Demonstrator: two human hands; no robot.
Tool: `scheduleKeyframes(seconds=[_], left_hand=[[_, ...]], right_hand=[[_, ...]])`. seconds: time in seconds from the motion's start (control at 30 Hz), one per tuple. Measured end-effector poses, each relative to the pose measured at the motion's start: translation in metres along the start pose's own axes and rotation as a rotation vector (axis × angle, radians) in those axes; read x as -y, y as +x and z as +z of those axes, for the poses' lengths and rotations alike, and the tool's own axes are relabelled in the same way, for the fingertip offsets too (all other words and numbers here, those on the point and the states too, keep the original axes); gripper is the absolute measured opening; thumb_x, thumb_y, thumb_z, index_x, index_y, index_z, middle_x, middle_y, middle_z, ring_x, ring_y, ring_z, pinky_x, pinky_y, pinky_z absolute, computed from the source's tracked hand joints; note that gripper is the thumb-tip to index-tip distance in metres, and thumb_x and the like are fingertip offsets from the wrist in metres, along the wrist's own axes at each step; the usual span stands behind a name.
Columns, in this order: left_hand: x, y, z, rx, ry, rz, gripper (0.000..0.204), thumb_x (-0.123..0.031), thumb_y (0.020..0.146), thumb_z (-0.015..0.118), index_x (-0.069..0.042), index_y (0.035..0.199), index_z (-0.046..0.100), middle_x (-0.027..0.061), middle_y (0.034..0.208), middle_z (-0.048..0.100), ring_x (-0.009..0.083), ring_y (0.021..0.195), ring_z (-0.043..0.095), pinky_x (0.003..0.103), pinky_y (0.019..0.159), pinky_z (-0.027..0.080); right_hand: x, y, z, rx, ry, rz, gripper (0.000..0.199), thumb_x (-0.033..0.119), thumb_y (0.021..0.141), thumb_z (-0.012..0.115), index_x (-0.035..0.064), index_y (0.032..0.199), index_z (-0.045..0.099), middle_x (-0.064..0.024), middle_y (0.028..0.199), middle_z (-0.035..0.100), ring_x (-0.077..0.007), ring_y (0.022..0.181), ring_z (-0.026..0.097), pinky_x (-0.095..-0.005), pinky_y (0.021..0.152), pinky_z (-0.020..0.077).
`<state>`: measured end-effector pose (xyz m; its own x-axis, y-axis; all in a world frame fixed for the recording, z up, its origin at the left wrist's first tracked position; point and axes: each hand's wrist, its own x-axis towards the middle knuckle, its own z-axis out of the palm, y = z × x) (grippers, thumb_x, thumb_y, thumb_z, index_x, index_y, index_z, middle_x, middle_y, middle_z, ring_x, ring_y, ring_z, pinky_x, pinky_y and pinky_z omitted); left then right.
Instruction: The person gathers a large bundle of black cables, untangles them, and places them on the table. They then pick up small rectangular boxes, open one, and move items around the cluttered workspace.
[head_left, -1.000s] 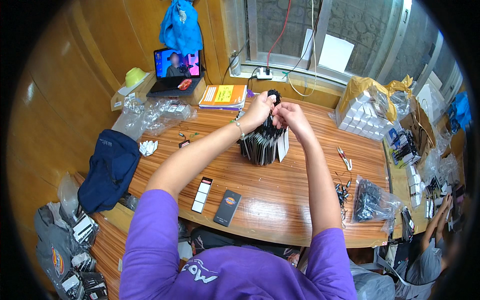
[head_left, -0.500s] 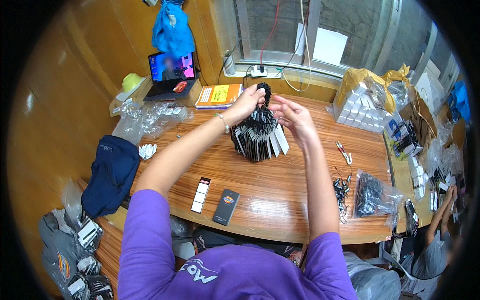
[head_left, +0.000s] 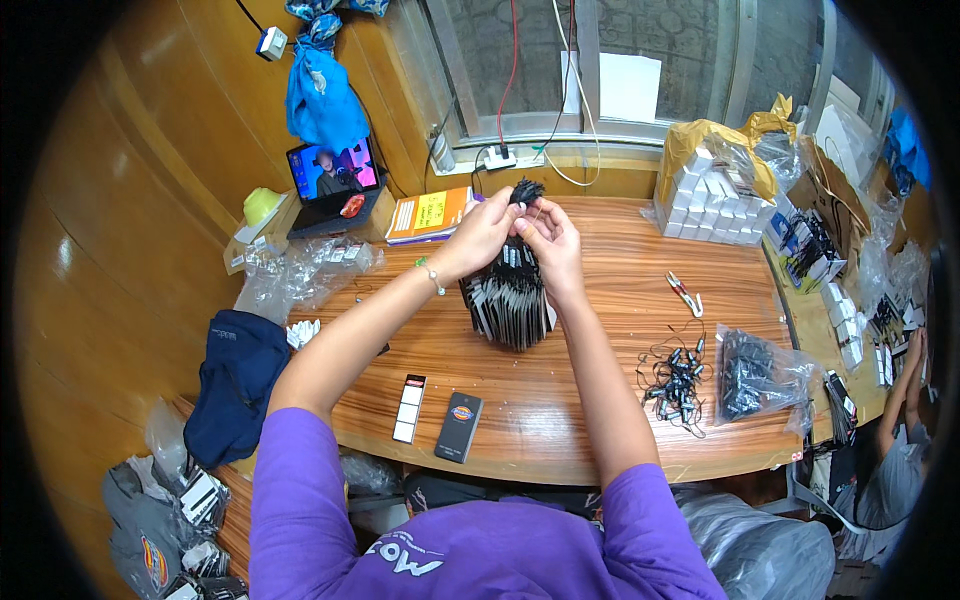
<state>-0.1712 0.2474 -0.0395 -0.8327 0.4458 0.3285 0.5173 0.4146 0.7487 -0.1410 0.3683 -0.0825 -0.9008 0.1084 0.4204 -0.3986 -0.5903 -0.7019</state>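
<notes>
On the left, a slim white-panelled tag with a black-and-red end point(head_left: 408, 408) is being left flat on the wooden table point(head_left: 560, 420), with a dark grey rectangular card point(head_left: 458, 428) just beside it; neither is being handled. By the left hand point(head_left: 480, 236), the looped neck of thin black cords point(head_left: 527, 190) is being gripped, with the fingers closed around it. From this neck a thick fan of black-and-white paper tags point(head_left: 508, 312) is being held together over the middle of the table; whether its lower edges are being supported by the tabletop cannot be told. Its long axis is being kept running from the window side toward the wearer, cords pointing away, tag ends pointing nearer. By the right hand point(head_left: 553, 250), thumb and fingers are being brought close together at the same neck; what is being pinched cannot be made out. The gathering appears largely done, while the securing of the neck seems to be left unfinished. Farther right, a tangled heap of black cords point(head_left: 678, 385) is being left loose, apart from the fan.
</notes>
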Motion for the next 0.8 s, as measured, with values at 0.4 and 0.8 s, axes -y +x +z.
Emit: scheduleKeyframes(seconds=[0.4, 0.8], left_hand=[[0.004, 0.007, 0.001, 0.039, -0.14, 0.133, 0.019, -0.018, 0.092, 0.042, -0.003, 0.102, 0.049, 0.0031, 0.081, 0.05, 0.0143, 0.076, 0.047, 0.024, 0.071, 0.037], [-0.003, 0.011, -0.012, 0.06, -0.438, -0.35, 0.02, -0.02, 0.092, 0.041, -0.012, 0.075, 0.046, -0.0064, 0.066, 0.044, 0.0044, 0.061, 0.038, 0.02, 0.059, 0.032]], right_hand=[[0.006, 0.001, -0.012, 0.029, 0.059, 0.021, 0.025, -0.001, 0.077, 0.064, 0.0084, 0.078, 0.042, -0.0078, 0.085, 0.06, -0.0106, 0.083, 0.057, -0.0224, 0.076, 0.0456], [0.043, -0.026, -0.015, -0.195, -0.557, 0.003, 0.027, 0.013, 0.085, 0.057, -0.0016, 0.108, 0.059, -0.0075, 0.086, 0.065, -0.0089, 0.072, 0.057, -0.0206, 0.065, 0.0456]])
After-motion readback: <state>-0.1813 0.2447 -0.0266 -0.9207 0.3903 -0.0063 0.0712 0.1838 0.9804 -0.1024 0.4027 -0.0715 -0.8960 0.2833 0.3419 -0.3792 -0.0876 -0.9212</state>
